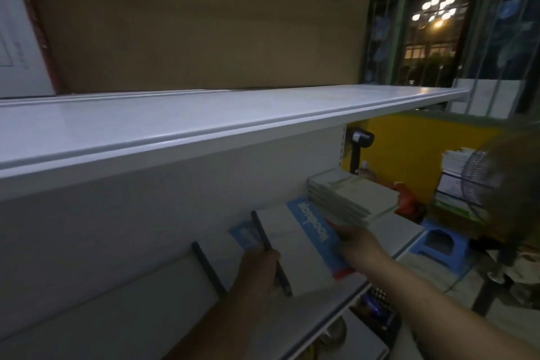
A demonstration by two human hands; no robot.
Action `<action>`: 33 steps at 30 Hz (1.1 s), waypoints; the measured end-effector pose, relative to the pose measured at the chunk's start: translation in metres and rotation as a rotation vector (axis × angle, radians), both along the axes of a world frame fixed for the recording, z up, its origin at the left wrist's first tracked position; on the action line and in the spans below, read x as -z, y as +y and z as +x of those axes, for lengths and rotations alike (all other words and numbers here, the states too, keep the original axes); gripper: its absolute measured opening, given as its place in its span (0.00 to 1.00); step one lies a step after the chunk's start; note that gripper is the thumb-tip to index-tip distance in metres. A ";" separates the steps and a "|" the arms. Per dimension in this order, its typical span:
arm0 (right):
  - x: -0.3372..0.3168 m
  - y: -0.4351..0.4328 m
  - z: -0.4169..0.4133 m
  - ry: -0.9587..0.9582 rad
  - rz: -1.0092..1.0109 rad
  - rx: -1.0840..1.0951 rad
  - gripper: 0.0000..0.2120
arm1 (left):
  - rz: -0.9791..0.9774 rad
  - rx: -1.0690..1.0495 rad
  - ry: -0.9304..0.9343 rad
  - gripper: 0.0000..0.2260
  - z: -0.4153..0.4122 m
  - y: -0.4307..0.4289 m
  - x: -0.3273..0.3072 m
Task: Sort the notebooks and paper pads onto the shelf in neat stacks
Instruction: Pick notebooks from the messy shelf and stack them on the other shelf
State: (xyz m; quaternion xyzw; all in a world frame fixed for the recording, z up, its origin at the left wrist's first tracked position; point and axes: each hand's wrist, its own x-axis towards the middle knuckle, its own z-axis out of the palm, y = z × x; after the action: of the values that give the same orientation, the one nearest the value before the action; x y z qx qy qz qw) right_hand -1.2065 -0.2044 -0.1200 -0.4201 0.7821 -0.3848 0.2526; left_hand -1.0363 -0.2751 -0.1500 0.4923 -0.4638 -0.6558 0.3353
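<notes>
A white notebook (295,245) with a blue band, a red corner and a dark spine lies on the lower shelf (406,238). My left hand (258,270) grips its dark spine edge. My right hand (358,242) holds its right side by the blue band. Under it, part of a second blue-and-white notebook (244,235) shows. To the left lies another white pad (163,295) with a dark spine. A stack of pale green notebooks (350,199) sits to the right on the same shelf, touching the held notebook's far corner.
A white upper shelf (204,128) juts out above, with a brown cardboard sheet (204,17) behind it. Right of the shelving are a yellow panel (415,152), a fan (479,181), a blue stool (438,245) and stacked papers (451,181). The window (432,29) is barred.
</notes>
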 end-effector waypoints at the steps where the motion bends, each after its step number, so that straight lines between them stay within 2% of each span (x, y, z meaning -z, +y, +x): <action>1: -0.002 -0.009 -0.014 0.050 0.033 0.000 0.18 | 0.014 0.004 -0.026 0.06 -0.015 -0.007 0.001; 3: 0.001 -0.028 -0.040 0.075 0.065 -0.013 0.17 | 0.027 0.019 -0.060 0.02 -0.041 -0.020 0.006; 6: 0.016 -0.051 -0.065 0.151 0.040 -0.058 0.17 | 0.028 0.003 -0.076 0.19 -0.067 -0.022 -0.003; 9: 0.036 -0.064 -0.078 0.268 0.066 -0.089 0.16 | 0.051 -0.031 -0.091 0.22 -0.084 -0.026 0.003; 13: 0.065 -0.076 -0.087 0.259 0.043 -0.112 0.14 | 0.111 -0.081 -0.091 0.30 -0.098 -0.029 0.013; 16: 0.073 -0.080 -0.087 0.210 -0.009 -0.087 0.16 | 0.117 -0.115 -0.070 0.29 -0.104 -0.028 0.016; 19: 0.079 -0.079 -0.083 0.316 -0.026 -0.057 0.15 | 0.135 -0.109 -0.096 0.38 -0.111 -0.035 0.021; 20: 0.080 -0.077 -0.081 0.370 -0.036 -0.056 0.12 | 0.132 -0.106 -0.104 0.38 -0.112 -0.036 0.020; 22: 0.076 -0.074 -0.075 0.466 -0.013 -0.082 0.08 | 0.105 -0.099 -0.126 0.31 -0.110 -0.036 0.018; 26: 0.048 -0.077 -0.075 0.605 0.233 -0.217 0.13 | -0.120 0.029 -0.250 0.29 -0.087 -0.020 -0.012; 28: 0.039 -0.071 -0.074 0.639 0.275 -0.241 0.15 | -0.347 0.084 -0.404 0.28 -0.054 -0.005 -0.035; 30: 0.040 -0.070 -0.063 0.729 0.205 -0.226 0.21 | -0.658 0.132 -0.698 0.25 0.003 0.011 -0.052; 31: 0.043 -0.076 -0.050 0.858 0.119 -0.257 0.23 | -0.790 0.114 -0.823 0.23 0.039 0.016 -0.058; 33: 0.046 -0.089 -0.002 1.017 0.005 -0.432 0.24 | -0.870 0.084 -1.046 0.23 0.120 0.031 -0.070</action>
State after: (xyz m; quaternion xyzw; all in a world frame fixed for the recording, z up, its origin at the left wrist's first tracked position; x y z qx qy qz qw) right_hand -1.2083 -0.2934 -0.1656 -0.7032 0.7026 -0.0711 -0.0828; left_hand -0.9163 -0.2445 -0.0796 0.5466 -0.8050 -0.0977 0.2089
